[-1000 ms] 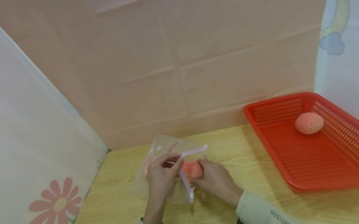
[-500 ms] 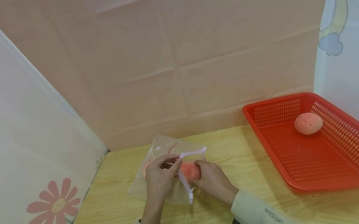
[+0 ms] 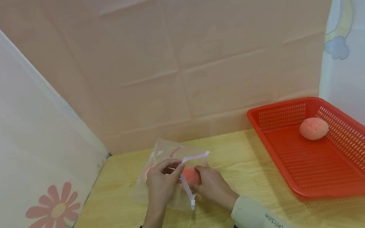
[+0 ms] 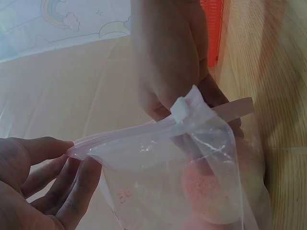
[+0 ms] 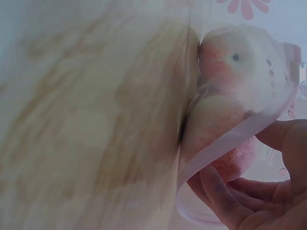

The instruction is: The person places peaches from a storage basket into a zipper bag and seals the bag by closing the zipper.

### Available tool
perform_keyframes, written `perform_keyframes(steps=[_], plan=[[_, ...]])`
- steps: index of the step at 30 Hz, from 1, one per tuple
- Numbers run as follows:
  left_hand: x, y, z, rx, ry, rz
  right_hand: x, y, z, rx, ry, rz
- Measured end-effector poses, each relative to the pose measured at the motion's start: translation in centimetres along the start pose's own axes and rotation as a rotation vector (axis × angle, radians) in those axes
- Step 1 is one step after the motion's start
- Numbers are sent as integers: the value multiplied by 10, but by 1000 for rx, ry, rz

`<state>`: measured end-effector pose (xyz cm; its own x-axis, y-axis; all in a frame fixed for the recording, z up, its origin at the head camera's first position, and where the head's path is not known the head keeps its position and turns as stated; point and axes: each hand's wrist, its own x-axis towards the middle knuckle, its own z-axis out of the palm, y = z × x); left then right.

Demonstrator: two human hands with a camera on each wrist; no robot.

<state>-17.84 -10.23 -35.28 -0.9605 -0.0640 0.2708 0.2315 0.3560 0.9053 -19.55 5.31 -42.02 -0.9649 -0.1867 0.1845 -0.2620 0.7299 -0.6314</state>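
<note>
A clear zip bag (image 3: 164, 148) with a lilac zip strip and a white slider (image 4: 180, 109) lies on the table, its mouth facing right. My left hand (image 3: 161, 185) pinches the edge of that mouth between thumb and fingers and lifts it. A pink, rough-skinned peach (image 3: 190, 175) is gripped by my right hand (image 3: 215, 188), whose fingers reach past the zip strip into the bag. In the right wrist view the held peach sits against another peach (image 5: 225, 55) deeper in the bag. From the head view my left hand mostly covers that one.
On the right stands a red plastic basket (image 3: 278, 163) with one pink peach (image 3: 314, 128) in it. The wooden table (image 3: 112, 210) meets a beige backdrop (image 3: 140, 96) behind and a white flowered sheet (image 3: 38, 144) at the left.
My right hand has moved left with the peach, further into the bag's mouth. My left hand keeps its pinch on the bag's edge, shifting only slightly.
</note>
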Motion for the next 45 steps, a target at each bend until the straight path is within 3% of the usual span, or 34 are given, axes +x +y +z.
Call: perform_keyframes(steps=[5,12,16,22,29,34,39,45], plan=[[-1,-2,-1,-9,-14,5,-1,-1,-1,33,-48,-29],[0,-5,-1,8,-4,13,0,-1,2,162,-137,-119],[0,-6,-2,13,-5,15,-2,-2,-1,225,-194,-121],[1,-5,-3,-17,-1,7,-11,0,-20,217,-247,-84],[3,-2,-1,-5,-1,2,-26,7,-68,217,-164,-55],[2,1,1,0,2,11,-37,7,-108,154,-123,-76],[2,0,2,-1,-4,11,-44,8,-159,113,-102,-100],[2,-1,3,-27,-16,14,-41,9,-217,52,-29,-11]])
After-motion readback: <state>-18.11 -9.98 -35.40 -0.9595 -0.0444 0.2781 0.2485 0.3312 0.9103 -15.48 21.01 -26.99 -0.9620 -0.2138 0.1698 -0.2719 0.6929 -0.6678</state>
